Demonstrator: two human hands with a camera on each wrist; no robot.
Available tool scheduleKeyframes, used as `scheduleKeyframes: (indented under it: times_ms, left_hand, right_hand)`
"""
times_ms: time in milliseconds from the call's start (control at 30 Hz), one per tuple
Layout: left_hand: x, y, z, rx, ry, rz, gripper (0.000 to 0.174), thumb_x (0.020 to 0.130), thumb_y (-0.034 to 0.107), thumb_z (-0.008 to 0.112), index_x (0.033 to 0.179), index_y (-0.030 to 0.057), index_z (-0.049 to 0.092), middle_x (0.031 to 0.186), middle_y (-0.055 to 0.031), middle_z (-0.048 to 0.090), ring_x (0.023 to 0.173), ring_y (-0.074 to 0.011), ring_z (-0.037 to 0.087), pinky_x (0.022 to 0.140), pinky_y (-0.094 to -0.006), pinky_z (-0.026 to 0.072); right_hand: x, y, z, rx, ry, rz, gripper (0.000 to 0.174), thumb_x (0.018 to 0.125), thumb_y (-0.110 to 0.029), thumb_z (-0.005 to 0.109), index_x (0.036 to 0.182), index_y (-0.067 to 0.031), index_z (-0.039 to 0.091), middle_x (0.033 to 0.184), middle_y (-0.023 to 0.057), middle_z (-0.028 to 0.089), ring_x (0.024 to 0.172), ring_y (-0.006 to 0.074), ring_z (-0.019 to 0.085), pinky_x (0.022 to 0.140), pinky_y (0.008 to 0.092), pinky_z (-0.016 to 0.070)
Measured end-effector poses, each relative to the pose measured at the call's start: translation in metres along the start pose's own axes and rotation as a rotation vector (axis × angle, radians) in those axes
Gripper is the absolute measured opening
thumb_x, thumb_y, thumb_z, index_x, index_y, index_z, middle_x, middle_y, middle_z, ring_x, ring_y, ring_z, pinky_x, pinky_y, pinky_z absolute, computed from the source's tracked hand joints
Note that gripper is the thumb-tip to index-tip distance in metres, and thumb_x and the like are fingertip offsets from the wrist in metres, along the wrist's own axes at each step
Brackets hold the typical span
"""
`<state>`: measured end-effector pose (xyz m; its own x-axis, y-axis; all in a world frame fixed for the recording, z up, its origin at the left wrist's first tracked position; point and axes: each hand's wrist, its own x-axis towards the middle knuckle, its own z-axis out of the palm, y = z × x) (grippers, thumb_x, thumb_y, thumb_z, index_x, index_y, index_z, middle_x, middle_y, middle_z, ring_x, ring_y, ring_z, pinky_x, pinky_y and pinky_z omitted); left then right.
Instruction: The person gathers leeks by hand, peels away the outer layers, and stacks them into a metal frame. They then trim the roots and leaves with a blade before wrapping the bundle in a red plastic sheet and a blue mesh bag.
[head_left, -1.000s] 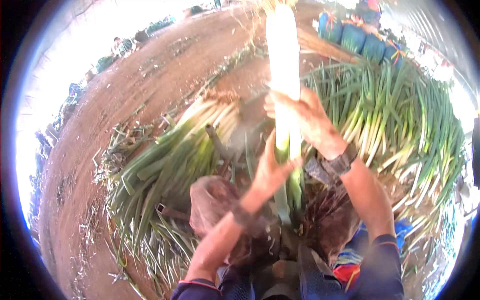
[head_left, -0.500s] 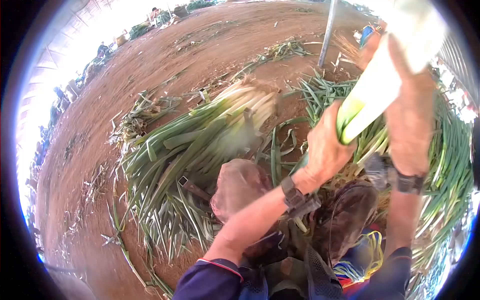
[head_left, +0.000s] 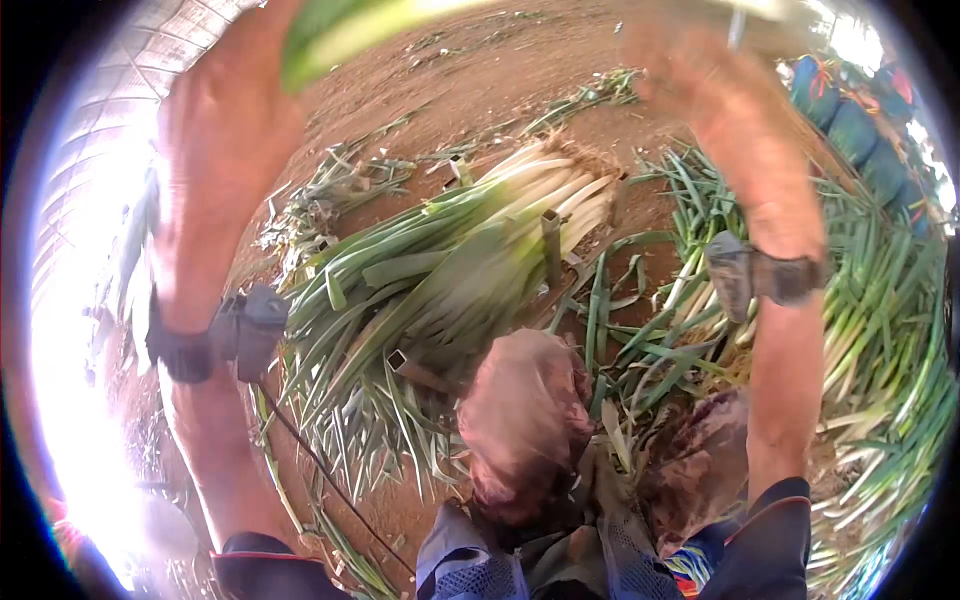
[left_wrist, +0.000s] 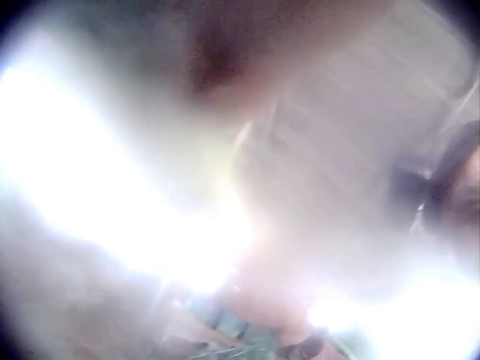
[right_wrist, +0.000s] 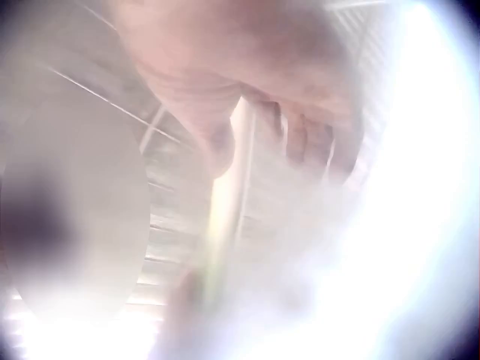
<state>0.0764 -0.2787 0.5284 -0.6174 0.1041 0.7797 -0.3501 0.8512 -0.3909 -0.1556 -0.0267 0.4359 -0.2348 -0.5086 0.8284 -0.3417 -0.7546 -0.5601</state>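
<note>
A leek [head_left: 375,32] lies crosswise at the top edge of the head view, green toward the left and pale toward the right. My left hand [head_left: 235,115] is raised at the upper left and grips its green part. At the upper right my blurred right hand [head_left: 730,110] holds the pale part. In the right wrist view, the thumb and curled fingers of that hand [right_wrist: 255,67] go round the white stalk [right_wrist: 225,199]. The left wrist view is washed out by glare. Below the hands, a heap of leeks [head_left: 430,250] lies on the ground, roots toward the upper right.
More leeks [head_left: 870,340] spread over the ground at the right. Behind them stand several blue-green bundles [head_left: 850,130]. A square metal tube [head_left: 425,375] sticks out by the near heap, beside the person's knee [head_left: 525,420]. Leaf scraps [head_left: 340,190] litter the brown dirt.
The leek has gone from upright before the person to raised and crosswise at the top of the view. The left hand has moved up and left; both hands are now far apart.
</note>
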Motion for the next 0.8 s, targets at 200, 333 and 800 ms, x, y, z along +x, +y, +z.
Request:
scheduleKeyframes:
  times_ms: [200, 333, 800]
  left_hand:
    - [-0.046, 0.001, 0.147, 0.045, -1.072, -0.324, 0.041, 0.085, 0.006, 0.061, 0.124, 0.0148, 0.052, 0.101, -0.0157, 0.068, 0.092, -0.0344, 0.069, 0.078, -0.0466, 0.0553]
    - [-0.082, 0.018, 0.265, -0.161, -1.175, -0.267, 0.042, 0.077, 0.011, 0.063, 0.118, 0.0123, 0.054, 0.096, -0.0175, 0.068, 0.093, -0.0363, 0.068, 0.079, -0.0495, 0.052]
    - [-0.117, 0.057, 0.385, -0.339, -1.352, -0.571, 0.044, 0.07, 0.017, 0.063, 0.111, 0.0051, 0.056, 0.105, -0.0231, 0.065, 0.103, -0.0435, 0.062, 0.088, -0.051, 0.0479]
  right_hand:
    - [-0.123, 0.164, -0.076, -0.061, 0.342, 0.974, 0.069, 0.086, -0.041, 0.074, 0.132, 0.005, 0.051, 0.126, 0.02, 0.06, 0.108, 0.0225, 0.066, 0.097, 0.0343, 0.054]
    - [-0.163, 0.237, -0.098, -0.088, 0.354, 1.104, 0.055, 0.091, -0.033, 0.07, 0.128, 0.0055, 0.056, 0.117, 0.0105, 0.065, 0.108, 0.0189, 0.064, 0.09, 0.0295, 0.0529]
    - [-0.056, 0.411, -0.058, -0.79, -0.444, 1.048, 0.096, 0.087, -0.079, 0.037, 0.154, -0.0118, 0.029, 0.158, 0.0214, 0.027, 0.145, 0.036, 0.028, 0.119, 0.0475, 0.0218]
